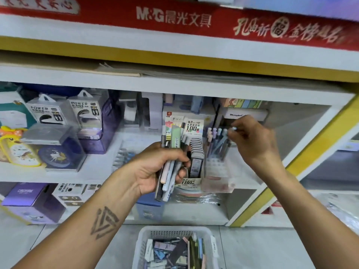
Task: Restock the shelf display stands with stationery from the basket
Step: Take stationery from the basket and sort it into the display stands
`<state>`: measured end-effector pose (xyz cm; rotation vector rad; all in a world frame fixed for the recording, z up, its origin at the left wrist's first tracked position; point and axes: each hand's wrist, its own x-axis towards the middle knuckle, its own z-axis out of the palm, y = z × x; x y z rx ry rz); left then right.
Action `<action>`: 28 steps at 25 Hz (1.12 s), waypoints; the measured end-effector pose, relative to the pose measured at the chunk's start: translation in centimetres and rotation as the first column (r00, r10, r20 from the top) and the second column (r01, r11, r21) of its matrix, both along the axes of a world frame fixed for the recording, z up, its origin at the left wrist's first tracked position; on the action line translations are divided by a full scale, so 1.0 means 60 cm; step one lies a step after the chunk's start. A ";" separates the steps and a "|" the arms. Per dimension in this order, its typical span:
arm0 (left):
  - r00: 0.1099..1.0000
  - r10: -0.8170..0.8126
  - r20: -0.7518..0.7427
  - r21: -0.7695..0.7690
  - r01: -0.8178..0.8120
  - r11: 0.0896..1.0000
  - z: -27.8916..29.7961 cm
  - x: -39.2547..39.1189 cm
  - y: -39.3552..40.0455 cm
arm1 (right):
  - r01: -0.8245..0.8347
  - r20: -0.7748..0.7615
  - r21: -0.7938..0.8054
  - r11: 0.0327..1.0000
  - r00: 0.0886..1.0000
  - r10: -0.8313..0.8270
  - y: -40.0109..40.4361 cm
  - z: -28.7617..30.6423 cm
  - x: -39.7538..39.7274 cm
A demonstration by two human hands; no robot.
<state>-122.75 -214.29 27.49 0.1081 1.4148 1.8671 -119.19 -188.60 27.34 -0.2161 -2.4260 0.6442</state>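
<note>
A person stands facing a white stationery shelf [174, 86] under a red banner, both bare arms reaching forward. The left hand [155, 169] is wrapped around a bundle of pens [171, 171], held upright in front of the shelf, seemingly as a ready supply so the other hand can draw from it. The right hand [252, 140] is raised to a clear display stand [215, 171] of pastel pens on the middle shelf, its fingertips pinching the top of a single pen [232, 129] that leans among those already standing there, apparently to seat it in the stand. Just left of that stand is a cardboard box of pencil leads [196, 164], marked 0.7 HB. On the floor below, between the arms, sits a white plastic basket [141, 249] with mixed stationery left in it, so the restocking looks only partly done. Power bank boxes [64, 111] fill the shelf's left side.
</note>
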 end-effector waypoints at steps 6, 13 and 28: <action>0.999 -0.037 -0.016 0.016 0.037 0.999 -0.007 0.015 0.041 | -0.080 0.064 0.083 0.993 0.995 0.074 0.004 -0.023 0.001; 0.994 -0.096 -0.044 0.019 0.097 0.995 -0.015 0.015 0.046 | -0.108 0.070 0.073 0.992 0.992 0.103 -0.009 -0.016 -0.006; 0.993 -0.081 -0.082 0.037 0.084 0.996 -0.016 0.010 0.044 | -0.263 0.144 -0.495 0.828 0.915 0.377 -0.049 0.007 0.000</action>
